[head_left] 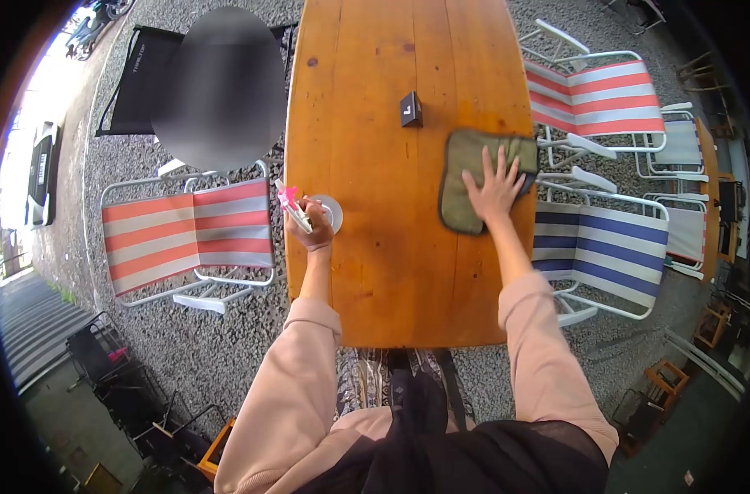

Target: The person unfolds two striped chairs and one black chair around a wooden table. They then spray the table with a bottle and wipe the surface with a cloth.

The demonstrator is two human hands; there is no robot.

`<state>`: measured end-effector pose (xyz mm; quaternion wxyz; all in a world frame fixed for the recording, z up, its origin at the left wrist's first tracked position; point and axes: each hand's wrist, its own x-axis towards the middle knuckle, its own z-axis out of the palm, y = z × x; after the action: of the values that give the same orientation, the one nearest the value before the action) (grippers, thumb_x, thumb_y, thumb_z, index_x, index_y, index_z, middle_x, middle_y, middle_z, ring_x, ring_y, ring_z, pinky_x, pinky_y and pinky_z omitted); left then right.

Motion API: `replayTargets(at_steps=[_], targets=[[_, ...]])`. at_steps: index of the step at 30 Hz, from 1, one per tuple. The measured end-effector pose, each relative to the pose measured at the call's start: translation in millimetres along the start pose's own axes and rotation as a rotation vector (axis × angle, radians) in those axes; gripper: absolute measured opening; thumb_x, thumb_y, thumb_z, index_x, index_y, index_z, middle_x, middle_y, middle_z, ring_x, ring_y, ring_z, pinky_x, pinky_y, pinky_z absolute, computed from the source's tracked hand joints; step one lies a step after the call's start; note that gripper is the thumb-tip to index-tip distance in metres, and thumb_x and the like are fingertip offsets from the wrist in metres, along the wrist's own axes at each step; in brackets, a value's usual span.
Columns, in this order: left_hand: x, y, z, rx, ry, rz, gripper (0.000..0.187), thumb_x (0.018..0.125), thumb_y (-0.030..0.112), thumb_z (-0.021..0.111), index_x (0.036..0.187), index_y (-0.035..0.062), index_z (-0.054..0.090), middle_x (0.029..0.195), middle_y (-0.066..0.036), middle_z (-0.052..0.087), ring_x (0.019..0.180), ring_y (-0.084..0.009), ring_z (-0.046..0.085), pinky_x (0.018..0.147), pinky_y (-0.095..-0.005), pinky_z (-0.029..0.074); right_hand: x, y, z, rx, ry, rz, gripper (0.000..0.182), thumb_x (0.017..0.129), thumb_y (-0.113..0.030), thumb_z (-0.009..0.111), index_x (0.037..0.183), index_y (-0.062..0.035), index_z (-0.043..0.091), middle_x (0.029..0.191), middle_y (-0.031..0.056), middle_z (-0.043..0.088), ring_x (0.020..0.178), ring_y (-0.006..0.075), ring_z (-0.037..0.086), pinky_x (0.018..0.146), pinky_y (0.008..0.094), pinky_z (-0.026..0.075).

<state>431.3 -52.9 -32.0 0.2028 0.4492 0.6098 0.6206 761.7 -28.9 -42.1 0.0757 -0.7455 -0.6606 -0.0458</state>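
Observation:
My left hand (316,229) is closed around what looks like a spray bottle (289,200) with a pink and white head, at the table's left edge. A round translucent part (332,216), apparently the bottle's body, shows beside the fingers. My right hand (497,188) lies flat with fingers spread on an olive-green cloth (457,193) with a dark border. The cloth is spread over the right side of the wooden table (383,272), reaching its edge. Something dark at the cloth's right side, by my fingers, is hard to make out.
A small black table sign (410,109) stands near the table's middle. Red-striped folding chairs (190,235) and a black chair (149,78) flank the left side. On the right are another red-striped chair (610,95) and a blue-striped chair (614,247). Gravel (235,329) surrounds the table.

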Motion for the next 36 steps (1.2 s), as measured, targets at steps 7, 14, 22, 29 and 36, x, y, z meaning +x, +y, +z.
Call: replayTargets(at_steps=[7,14,22,29,36], targets=[[-1,-1,-2,0.065,0.035,0.021,0.028,0.079,0.022,0.046,0.063,0.0001,0.050,0.053,-0.010,0.053,0.046,-0.0217,0.053,0.046,-0.0318,0.042,-219,-5,-64,0.087,-0.247,-0.003,0.070,0.078,-0.059,0.041,0.135,-0.0184,0.030,0.142,0.0131,0.018,0.127,0.0466,0.011,0.095,0.0644,0.008],[1,12,2,0.109,0.059,-0.022,0.018,0.073,0.013,0.046,0.059,0.0020,0.044,0.051,-0.007,0.048,0.050,-0.0182,0.050,0.051,-0.0301,0.042,-197,-41,-65,0.144,-0.471,-0.356,0.072,0.073,-0.066,0.043,0.135,-0.0328,0.026,0.145,0.0034,0.009,0.128,0.0456,0.001,0.094,0.0680,0.003],[5,16,2,0.112,0.055,0.032,0.021,0.076,0.017,0.046,0.066,-0.0001,0.050,0.054,-0.009,0.054,0.049,-0.0189,0.055,0.048,-0.0295,0.044,-62,-78,-39,0.124,-0.338,-0.312,0.073,0.072,-0.066,0.044,0.135,-0.0325,0.026,0.145,0.0025,0.010,0.130,0.0415,0.001,0.097,0.0650,0.004],[3,19,1,0.123,0.060,-0.081,0.020,0.073,0.014,0.044,0.057,0.0022,0.047,0.051,-0.009,0.051,0.050,-0.0201,0.054,0.055,-0.0322,0.045,-9,-90,-25,0.087,-0.249,-0.165,0.074,0.073,-0.067,0.040,0.136,-0.0318,0.022,0.145,0.0001,0.010,0.131,0.0366,0.000,0.099,0.0621,0.003],[-3,-18,-6,0.123,-0.025,-0.024,0.024,0.078,0.021,0.050,0.067,0.0005,0.052,0.056,-0.008,0.055,0.050,-0.0179,0.054,0.049,-0.0298,0.043,-22,-95,-17,0.023,-0.160,-0.121,0.071,0.077,-0.064,0.038,0.136,-0.0284,0.023,0.144,0.0013,0.013,0.131,0.0353,0.008,0.100,0.0589,0.008]])
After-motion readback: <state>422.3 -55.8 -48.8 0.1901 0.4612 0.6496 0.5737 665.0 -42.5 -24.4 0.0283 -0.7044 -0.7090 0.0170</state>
